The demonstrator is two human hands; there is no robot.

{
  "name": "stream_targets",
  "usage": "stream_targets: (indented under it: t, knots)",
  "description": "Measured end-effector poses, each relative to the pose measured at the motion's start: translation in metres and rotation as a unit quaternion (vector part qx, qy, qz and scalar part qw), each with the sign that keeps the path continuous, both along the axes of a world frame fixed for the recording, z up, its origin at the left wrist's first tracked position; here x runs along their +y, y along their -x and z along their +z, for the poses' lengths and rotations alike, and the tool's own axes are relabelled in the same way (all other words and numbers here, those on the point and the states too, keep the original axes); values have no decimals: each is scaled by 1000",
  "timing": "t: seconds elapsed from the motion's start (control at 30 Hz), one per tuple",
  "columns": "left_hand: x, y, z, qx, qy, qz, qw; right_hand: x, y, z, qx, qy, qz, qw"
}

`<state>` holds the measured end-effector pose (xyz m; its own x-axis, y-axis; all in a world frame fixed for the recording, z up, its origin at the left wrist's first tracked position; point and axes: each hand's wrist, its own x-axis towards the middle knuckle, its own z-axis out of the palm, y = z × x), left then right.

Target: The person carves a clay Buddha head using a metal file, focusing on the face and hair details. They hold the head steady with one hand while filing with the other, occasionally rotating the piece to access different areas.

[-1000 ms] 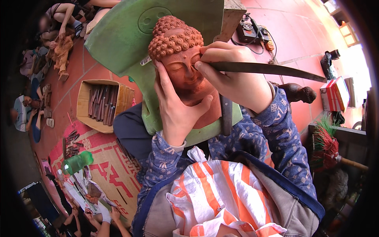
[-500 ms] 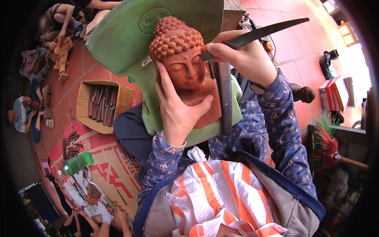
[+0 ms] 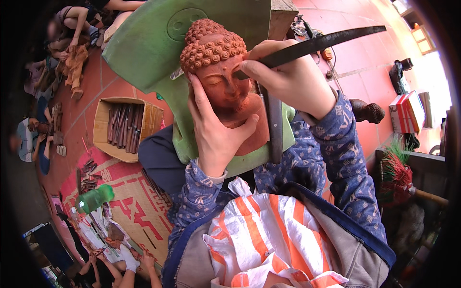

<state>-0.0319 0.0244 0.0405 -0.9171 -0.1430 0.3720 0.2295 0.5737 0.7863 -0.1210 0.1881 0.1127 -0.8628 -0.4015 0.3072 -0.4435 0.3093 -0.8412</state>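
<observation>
A reddish-brown carved Buddha bust with curled hair leans back on a green plastic chair in front of me. My left hand grips the bust, fingers along its cheek and neck, thumb at its shoulder. Pinched in my right hand is a long, flat, dark tool, like a file or blade. Its working end meets the bust beside one eye, while the tapered end points up and right. My right fingers partly cover that side of the face.
A cardboard box of wooden-handled tools stands to the left. A patterned mat holds a green bottle. Other people sit along the left side. At the right are a striped box, a brush and a dark carved head.
My right hand has shifted slightly left and down with the tool, whose working end now sits closer to the bust's eye. The left hand stays in place.
</observation>
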Motion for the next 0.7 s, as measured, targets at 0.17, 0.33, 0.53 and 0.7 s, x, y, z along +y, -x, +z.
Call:
stream_targets:
  t: [0.17, 0.33, 0.53, 0.7]
  knots:
    - [-4, -1, -1, 4, 24, -6, 1000, 9, 6, -10, -74, 75, 15, 994]
    - [-2, 0, 0, -3, 20, -7, 1000, -8, -11, -13, 117, 21, -49, 992]
    - [-4, -1, -1, 5, 26, -13, 1000, 0, -12, -32, -65, 159, -49, 984]
    - [-4, 0, 0, 14, 24, -16, 999, -14, -26, -37, 116, 100, -112, 982]
